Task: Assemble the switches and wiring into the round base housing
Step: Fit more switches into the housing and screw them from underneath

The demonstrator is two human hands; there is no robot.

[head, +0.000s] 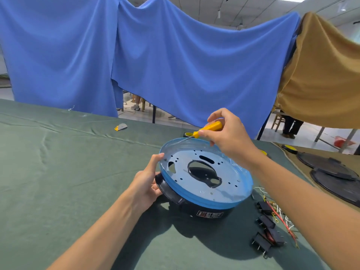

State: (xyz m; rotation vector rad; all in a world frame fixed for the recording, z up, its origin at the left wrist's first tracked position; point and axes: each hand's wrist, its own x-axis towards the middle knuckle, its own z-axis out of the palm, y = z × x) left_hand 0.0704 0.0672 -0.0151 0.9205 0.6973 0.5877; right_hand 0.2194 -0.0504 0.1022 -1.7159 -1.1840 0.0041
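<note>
The round base housing [204,184] sits tilted on the green cloth, a black body with a blue-filmed metal plate full of holes facing up. My left hand [149,182] grips its left rim, thumb on top. My right hand [228,137] holds a yellow-handled screwdriver [211,127] above the far rim, its thin shaft pointing down-left toward the plate. Several black rocker switches [266,228] with red, white and yellow wires [282,219] lie loose on the cloth to the right of the housing, partly under my right forearm.
Two black round covers [331,172] lie on a brown cloth at the far right. Yellow tape rolls [188,134] sit behind the housing. A small yellow-grey item [120,127] lies further back. Blue and brown drapes hang behind the table.
</note>
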